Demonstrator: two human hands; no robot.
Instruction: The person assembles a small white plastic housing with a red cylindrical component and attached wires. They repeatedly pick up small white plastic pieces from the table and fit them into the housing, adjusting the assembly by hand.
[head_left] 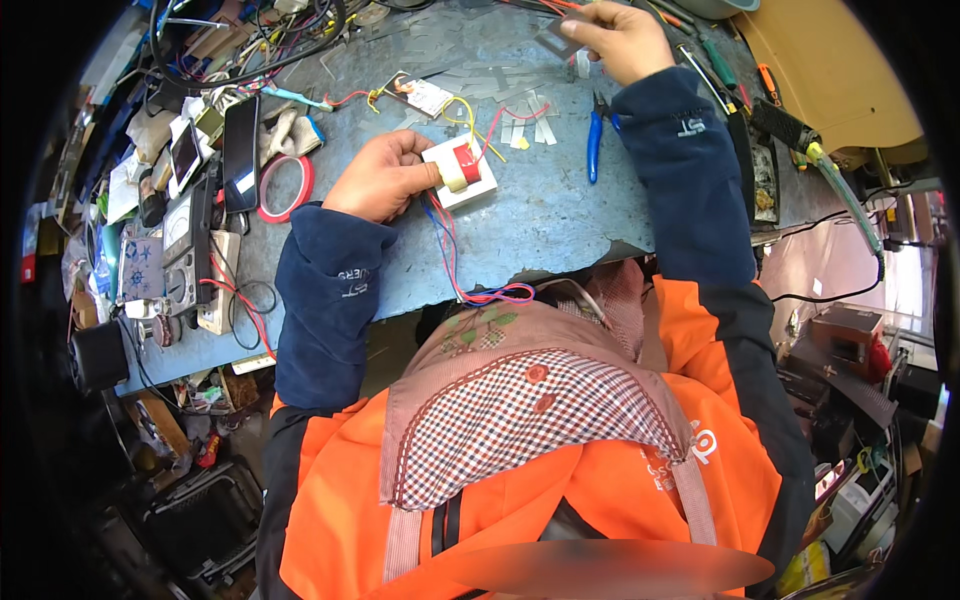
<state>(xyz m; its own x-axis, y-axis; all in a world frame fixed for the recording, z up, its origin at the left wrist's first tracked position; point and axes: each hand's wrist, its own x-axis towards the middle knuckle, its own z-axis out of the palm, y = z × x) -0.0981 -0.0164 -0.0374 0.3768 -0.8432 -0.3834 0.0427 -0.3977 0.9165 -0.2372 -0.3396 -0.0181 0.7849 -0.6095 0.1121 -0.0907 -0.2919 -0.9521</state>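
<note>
My left hand (385,176) grips a small transformer coil (461,168), a white bobbin with red and tan tape, resting on the blue-grey workbench (560,225). Red, blue and yellow wires (452,262) trail from it toward my body. My right hand (618,38) is raised at the far edge of the bench, fingers pinched on a thin grey metal lamination plate (556,38). More such metal strips (528,122) lie flat on the bench between the two hands.
Blue-handled pliers (596,130) lie right of the coil. A red tape ring (285,188), a black phone (240,152) and a multimeter (180,240) sit at the left among tangled cables. Screwdrivers (712,60) lie at the right by a yellow casing (835,70).
</note>
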